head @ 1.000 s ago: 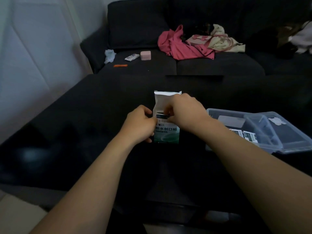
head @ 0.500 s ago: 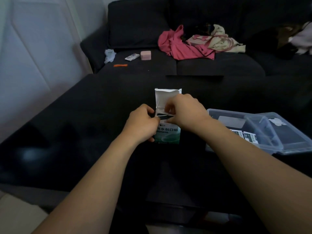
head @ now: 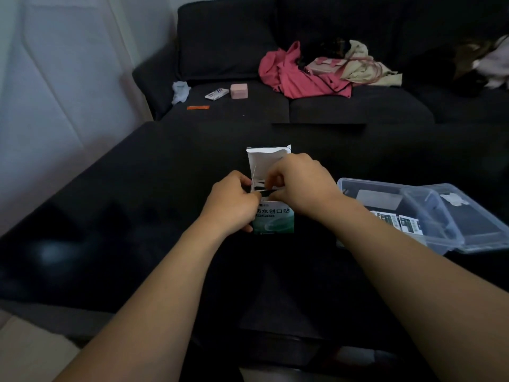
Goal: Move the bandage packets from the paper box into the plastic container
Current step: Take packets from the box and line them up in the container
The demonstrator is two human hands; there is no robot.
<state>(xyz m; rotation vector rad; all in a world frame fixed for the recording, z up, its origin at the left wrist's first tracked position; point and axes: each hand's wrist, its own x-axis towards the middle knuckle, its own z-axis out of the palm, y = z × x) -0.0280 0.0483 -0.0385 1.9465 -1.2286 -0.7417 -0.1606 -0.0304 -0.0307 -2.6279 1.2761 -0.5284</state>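
A white and green paper box [head: 275, 220] stands upright on the dark table, its top flap [head: 265, 159] folded back. My left hand [head: 232, 201] grips the box's left side. My right hand [head: 298, 181] reaches into the box's mouth and pinches a dark bandage packet [head: 265, 192] at the opening. To the right lies a clear plastic container [head: 438, 244] with several black and white packets [head: 407, 223] inside it.
The container's clear lid [head: 484, 216] leans against its right side. Behind the table a dark sofa [head: 303, 106] carries pink clothing [head: 300, 74], a pink case [head: 239, 91], a small white box [head: 216, 94] and an orange strip [head: 197, 107]. A white wall stands at left.
My right hand's fingers have worked deeper into the box mouth and a dark packet edge now shows between both hands. The box and container have stayed in place.
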